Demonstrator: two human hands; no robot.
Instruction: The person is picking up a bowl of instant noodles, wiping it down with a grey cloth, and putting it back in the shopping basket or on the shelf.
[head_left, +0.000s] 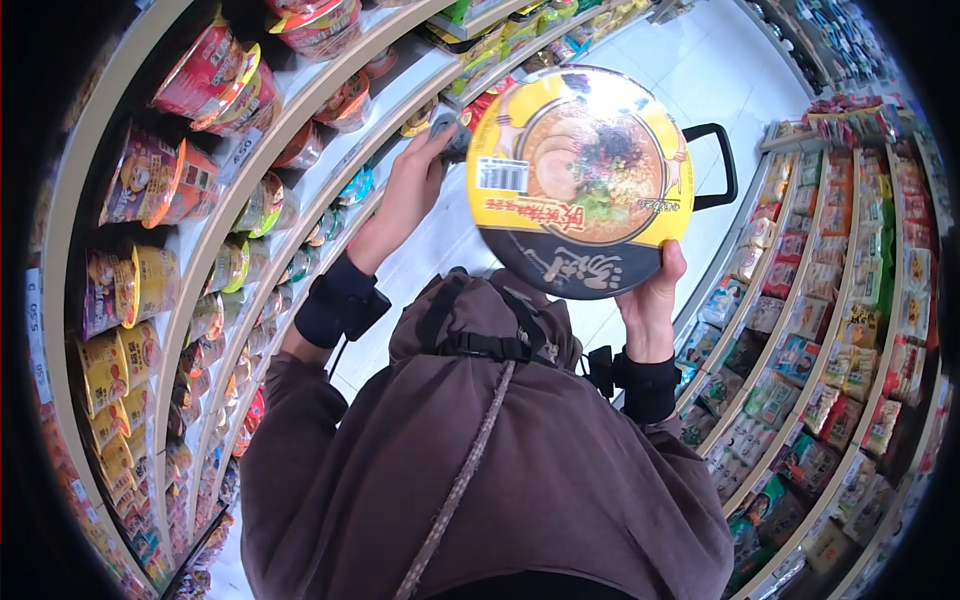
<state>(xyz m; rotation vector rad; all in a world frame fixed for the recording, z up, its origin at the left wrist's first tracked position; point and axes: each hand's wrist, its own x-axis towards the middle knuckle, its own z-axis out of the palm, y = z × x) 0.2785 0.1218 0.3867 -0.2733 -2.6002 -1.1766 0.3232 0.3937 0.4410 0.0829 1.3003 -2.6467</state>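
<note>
At the lower right rim: our right hand (652, 300) is closed on the round noodle tub (560, 215), one digit showing over the edge, the other fingers mostly hidden behind it.
Left edge: our left hand (412, 180) has its fingers bent at a dark, blurred piece (456, 140) beside the tub; we cannot tell how firmly they close on it.
Tub: held up ahead of our chest, between the two shelf runs, its yellow and black face toward us, printed with noodles, a barcode and red characters that read upside down from our side.
Black handle: a squared loop (731, 165) juts out at the tub's right.
Wrists: we wear black bands (645, 388) with boxy units on both.
Jacket: brown, hooded (480, 450), with a dark buckle across our hood.
Left shelves: tiers (215, 185) of cup and bowl noodles, with price tags along the edges.
Right shelves: rows (850, 325) of bagged packets.
Floor: pale tiles (655, 60) run between.
</note>
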